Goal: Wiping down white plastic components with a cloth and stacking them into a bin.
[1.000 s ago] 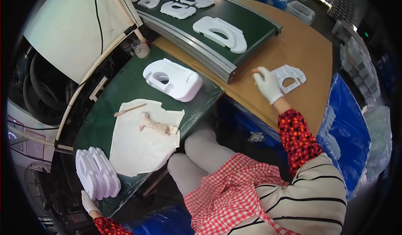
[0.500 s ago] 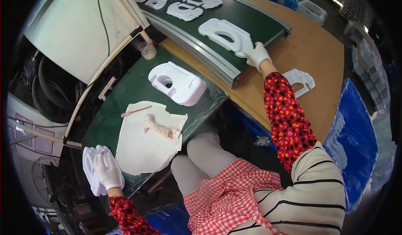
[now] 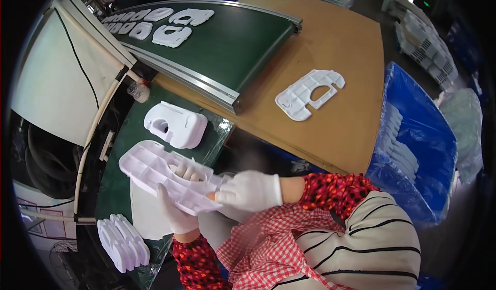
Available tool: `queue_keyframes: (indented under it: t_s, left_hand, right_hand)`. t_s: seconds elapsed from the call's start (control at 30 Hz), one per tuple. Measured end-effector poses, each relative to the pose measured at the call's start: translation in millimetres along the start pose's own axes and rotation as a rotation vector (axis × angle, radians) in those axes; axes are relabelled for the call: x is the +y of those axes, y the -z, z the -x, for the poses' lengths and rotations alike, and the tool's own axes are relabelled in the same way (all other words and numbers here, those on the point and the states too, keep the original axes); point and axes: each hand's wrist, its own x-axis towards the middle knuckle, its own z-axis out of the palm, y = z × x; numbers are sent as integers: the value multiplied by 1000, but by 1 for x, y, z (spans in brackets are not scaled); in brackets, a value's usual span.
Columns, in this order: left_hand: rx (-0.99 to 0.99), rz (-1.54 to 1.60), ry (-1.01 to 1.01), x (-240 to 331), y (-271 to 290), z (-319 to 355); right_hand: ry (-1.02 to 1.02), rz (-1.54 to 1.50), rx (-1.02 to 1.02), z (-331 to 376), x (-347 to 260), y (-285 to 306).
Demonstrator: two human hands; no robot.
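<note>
A white plastic panel (image 3: 150,171) with a ribbed side and an oval cutout is held up over the green worktable, tilted. My left hand (image 3: 178,210) grips it from below: the thumb lies on the ribbed face and fingers show through the cutout. At the panel's right end is my right hand (image 3: 250,191), closed on the edge, with one bare fingertip showing. Both hands wear white gloves. Behind the panel stands a stack of similar white panels (image 3: 181,127). More panels (image 3: 124,243) stand on edge at the table's left corner. A pale cloth (image 3: 147,212) is partly hidden under the held panel.
A green conveyor belt (image 3: 232,37) with several white panels runs across the back. On the brown board (image 3: 341,135) lies one ribbed panel (image 3: 310,93). A blue-lined bin (image 3: 429,135) holding white panels stands at the right. A small jar (image 3: 138,91) sits near the pole.
My right hand has brought the panel from the conveyor's end to in front of me. My left hand has left the panels at the left corner and taken hold of it too.
</note>
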Motion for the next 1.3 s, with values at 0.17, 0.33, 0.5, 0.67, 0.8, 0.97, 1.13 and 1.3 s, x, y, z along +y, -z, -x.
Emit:
queue_keyframes:
  t_s: [0.17,0.33,0.5,0.67,0.8,0.97,1.13,1.3]
  left_hand:
    - [237,-1,-17,3,30,52]
    - [388,236,-17,12,77,105]
    - [331,343,-58,4,95,134]
    - [398,274,-116,5,76,136]
    - [280,250,-150,4,67,132]
    - [262,52,-192,-8,56,132]
    - [254,-40,-252,-16,23,132]
    - [364,-96,-173,-13,20,153]
  right_hand:
    - [-325,0,118,1,45,48]
    - [-772,775,-544,64,150,121]
    - [-753,883,-274,186,194,127]
    - [-940,774,-216,157,190,121]
    - [-520,608,104,92,112,117]
    - [-605,-1147,326,-11,3,84]
    - [-724,-1689,-150,-51,-15,-22]
    - [-600,-774,-72,-43,-39,-99]
